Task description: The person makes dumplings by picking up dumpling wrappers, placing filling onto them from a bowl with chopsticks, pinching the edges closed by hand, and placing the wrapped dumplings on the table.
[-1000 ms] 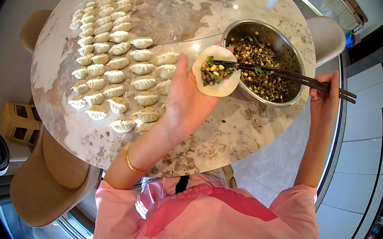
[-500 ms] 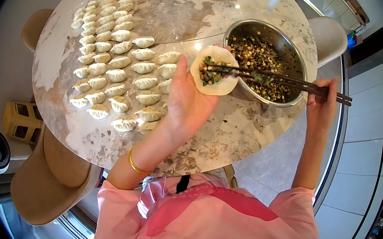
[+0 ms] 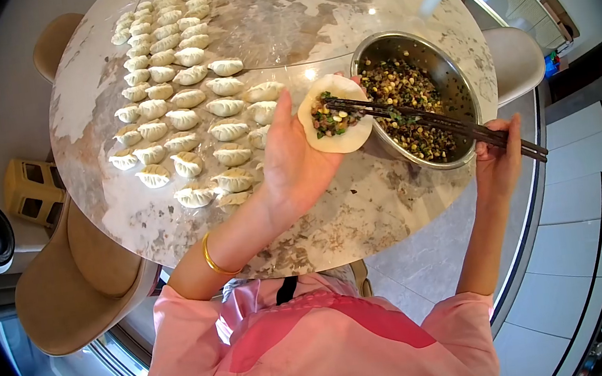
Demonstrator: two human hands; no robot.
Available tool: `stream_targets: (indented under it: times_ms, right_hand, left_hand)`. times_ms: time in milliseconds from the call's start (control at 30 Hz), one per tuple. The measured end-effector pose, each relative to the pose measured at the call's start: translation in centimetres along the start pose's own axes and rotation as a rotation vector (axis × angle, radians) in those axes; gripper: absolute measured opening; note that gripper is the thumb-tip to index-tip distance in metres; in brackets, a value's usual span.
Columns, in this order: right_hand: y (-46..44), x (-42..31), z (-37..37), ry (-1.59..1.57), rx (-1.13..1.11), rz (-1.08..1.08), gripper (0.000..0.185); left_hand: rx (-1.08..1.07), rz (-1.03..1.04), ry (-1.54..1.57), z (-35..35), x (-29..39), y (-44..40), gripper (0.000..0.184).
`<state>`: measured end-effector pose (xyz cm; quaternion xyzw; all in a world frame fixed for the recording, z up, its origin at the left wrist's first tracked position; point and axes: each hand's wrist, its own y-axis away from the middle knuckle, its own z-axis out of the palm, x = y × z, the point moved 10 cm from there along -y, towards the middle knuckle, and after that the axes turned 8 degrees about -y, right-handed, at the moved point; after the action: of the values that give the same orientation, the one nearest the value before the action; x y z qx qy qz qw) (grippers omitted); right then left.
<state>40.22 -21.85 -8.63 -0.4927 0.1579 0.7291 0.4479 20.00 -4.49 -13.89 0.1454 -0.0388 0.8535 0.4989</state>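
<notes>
A round dough wrapper (image 3: 351,134) rests on the fingers of my left hand (image 3: 298,162), with its thumb pointing up at the wrapper's left side. Chopped filling (image 3: 330,120) sits in the middle of the wrapper. My right hand (image 3: 499,158) grips dark chopsticks (image 3: 451,124) near their rear end; their tips touch the filling. The chopsticks cross above a steel bowl (image 3: 472,103) holding more filling with yellow corn bits. Folded dumplings (image 3: 228,130) lie in rows left of my left hand, a few partly hidden behind it.
The round marble-patterned table (image 3: 365,221) bears everything. A brown chair (image 3: 73,291) stands at the lower left, a pale chair (image 3: 515,62) at the right, and another chair (image 3: 56,45) at the upper left. White cabinets (image 3: 566,238) line the right side.
The chopsticks have shifted over the filling on the wrapper, and my right hand has moved slightly left. The filling looks more spread. My left hand has stayed nearly still.
</notes>
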Motion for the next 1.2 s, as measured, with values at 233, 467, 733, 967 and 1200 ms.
stream_targets:
  times_ms: [233, 467, 733, 967, 1200]
  right_hand:
    - [-0.3, -1.6, -0.7, -0.022, 0.021, -0.059, 0.046]
    - [-0.5, -1.6, -0.3, -0.014, -0.009, -0.058, 0.045]
    - [-1.5, -6.5, -5.6, 0.148, 0.173, -0.298, 0.044]
    - [-1.9, -9.8, -0.3, 0.797, 0.090, -0.327, 0.040]
    - [-2.2, -9.9, 2.8, 0.815, -0.021, -0.285, 0.037]
  left_hand:
    - [0.022, -0.015, -0.030, -0.3, 0.1, 0.1, 0.066]
    - [0.022, -0.043, -0.018, 0.1, -0.2, 0.5, 0.066]
    - [-0.030, -0.009, 0.003, 0.0, 0.6, 0.1, 0.064]
    - [-0.038, -0.030, -0.059, 0.4, 0.1, 0.2, 0.066]
    - [-0.030, -0.057, -0.036, 0.2, -0.4, 0.3, 0.065]
